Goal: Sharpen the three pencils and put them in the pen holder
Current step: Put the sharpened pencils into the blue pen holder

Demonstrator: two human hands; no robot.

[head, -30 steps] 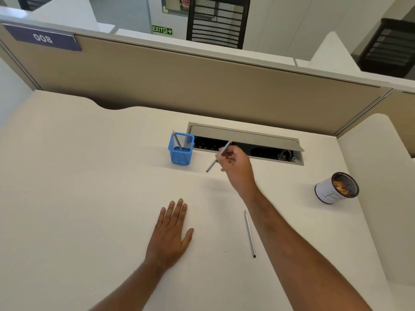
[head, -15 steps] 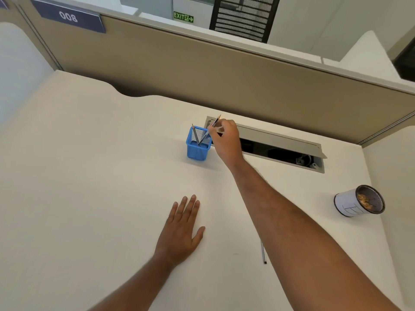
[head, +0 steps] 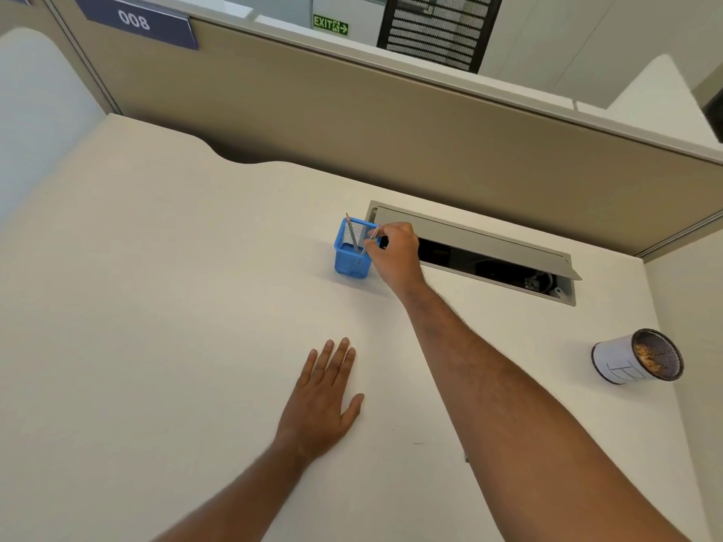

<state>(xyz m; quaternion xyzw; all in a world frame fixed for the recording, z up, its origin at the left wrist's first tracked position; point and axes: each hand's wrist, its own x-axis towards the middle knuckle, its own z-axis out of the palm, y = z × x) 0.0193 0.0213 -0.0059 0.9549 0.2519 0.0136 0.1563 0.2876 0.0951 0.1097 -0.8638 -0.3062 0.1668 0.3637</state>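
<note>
Reaching over the blue pen holder (head: 351, 248), our right hand (head: 395, 254) pinches a pencil (head: 367, 244) whose lower end sits inside, beside another pencil (head: 353, 236). Our right forearm hides most of the third. Our left hand (head: 322, 400) lies flat and empty on the tabletop (head: 156, 307), with wide bare room leftward.

We see a cream desk (head: 156, 326) with an open cable tray hatch (head: 489, 248) at the back, a beige partition (head: 391, 123) carrying a "008" plate (head: 135, 21), and a white cup of shavings (head: 635, 361) tipped at right.
</note>
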